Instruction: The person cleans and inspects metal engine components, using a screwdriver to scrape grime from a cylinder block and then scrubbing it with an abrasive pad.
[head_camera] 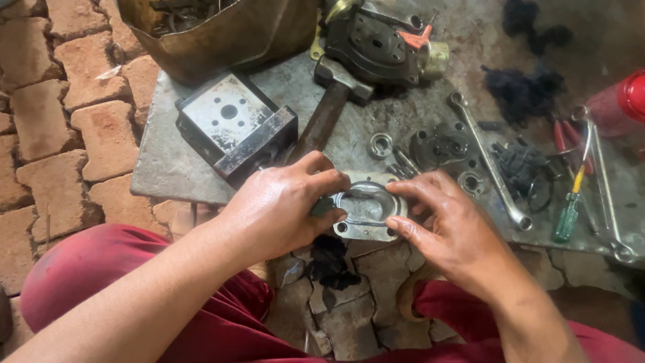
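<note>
The person is sitting with red trousers [222,329] showing at the bottom of the view, knees apart over a brick floor [60,134] with a dark rag [329,262] lying between them. Both bare hands are holding 1 grey metal cover plate [366,210] just above the near edge of the worktop [168,161]. The left hand [279,208] is gripping the plate's left side, its fingers [329,181] curling closed over the top edge and the thumb pressing on the rim. The right hand [453,232] is holding the right side, with its fingers [413,195] pinching the edge, partly closed around it. The plate is showing an oval hollow in the middle and small bolt holes at its corners.

Just beyond the hands, a hammer [329,107] is lying with its wooden handle pointing toward the person. To its left, a square steel block [235,128] with holes in its top is sitting on the worktop. To the right, a small bearing ring [381,144], a dark pump part [445,146], a long spanner [487,161] and a green-handled screwdriver [568,212] are lying near one another. Farther back, a dark pump body [376,44] is resting against the hammer head, and a worn metal bucket [222,33] is standing at the far left. A red bottle [621,101] is lying at the right edge.
</note>
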